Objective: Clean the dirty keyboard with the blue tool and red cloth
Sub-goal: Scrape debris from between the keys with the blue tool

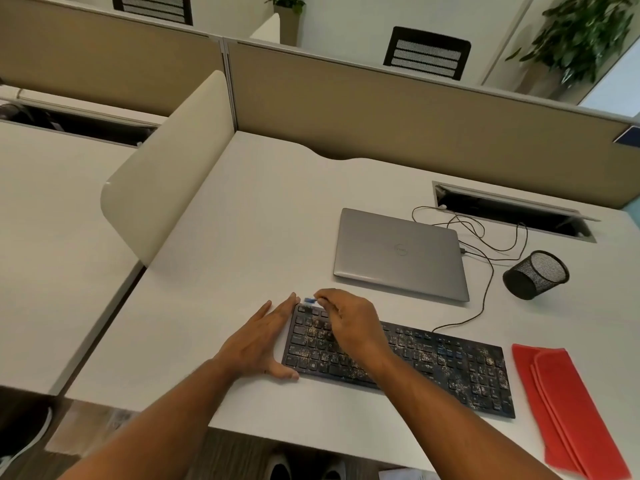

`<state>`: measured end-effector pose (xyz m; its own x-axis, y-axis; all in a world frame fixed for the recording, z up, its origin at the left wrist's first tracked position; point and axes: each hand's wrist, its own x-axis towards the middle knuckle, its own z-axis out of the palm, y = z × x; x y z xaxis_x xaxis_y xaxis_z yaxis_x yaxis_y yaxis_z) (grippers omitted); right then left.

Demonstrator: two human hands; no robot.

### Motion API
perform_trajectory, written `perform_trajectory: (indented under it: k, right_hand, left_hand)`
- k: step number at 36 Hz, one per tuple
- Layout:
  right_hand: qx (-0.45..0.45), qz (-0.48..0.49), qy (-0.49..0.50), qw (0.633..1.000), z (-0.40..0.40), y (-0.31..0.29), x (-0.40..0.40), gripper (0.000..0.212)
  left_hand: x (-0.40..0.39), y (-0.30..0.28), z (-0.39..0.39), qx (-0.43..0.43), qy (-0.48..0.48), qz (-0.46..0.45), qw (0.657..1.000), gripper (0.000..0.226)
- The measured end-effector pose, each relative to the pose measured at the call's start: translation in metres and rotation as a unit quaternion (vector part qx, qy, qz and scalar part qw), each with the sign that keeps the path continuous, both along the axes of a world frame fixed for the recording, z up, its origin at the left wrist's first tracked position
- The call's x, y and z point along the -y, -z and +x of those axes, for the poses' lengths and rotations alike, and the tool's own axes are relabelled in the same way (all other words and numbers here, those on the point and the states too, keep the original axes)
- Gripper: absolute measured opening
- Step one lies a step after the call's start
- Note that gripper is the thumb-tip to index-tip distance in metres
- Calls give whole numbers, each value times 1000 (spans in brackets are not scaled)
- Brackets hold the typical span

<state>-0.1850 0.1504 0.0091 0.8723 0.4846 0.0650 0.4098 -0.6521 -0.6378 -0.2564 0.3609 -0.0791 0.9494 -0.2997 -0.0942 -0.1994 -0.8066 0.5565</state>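
My right hand [346, 320] pinches the blue tool [310, 300] at the keyboard [450, 368] top-left corner; my left hand [259, 341], fingers straight, braces its left edge. I judge brushing barely begun: debris covers most keys, and the red cloth [561, 410] lies unused to the right.

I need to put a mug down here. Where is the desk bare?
Bare: desk between the cream divider and the laptop. Crowded: the right side, with keyboard, red cloth, cables and mesh cup.

White desk [263, 216] w/ tan partitions [398, 109], plants [585, 32].
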Motion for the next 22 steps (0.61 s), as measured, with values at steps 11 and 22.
perform_trajectory:
  k: [11, 22]
  right_hand:
    - [17, -32, -39, 999, -1, -5, -9, 20]
    - [-6, -22, -24, 999, 11, -6, -7, 20]
  left_hand:
    - [1, -1, 1, -2, -2, -5, 1000, 146]
    - [5, -7, 0, -26, -15, -4, 1000, 145]
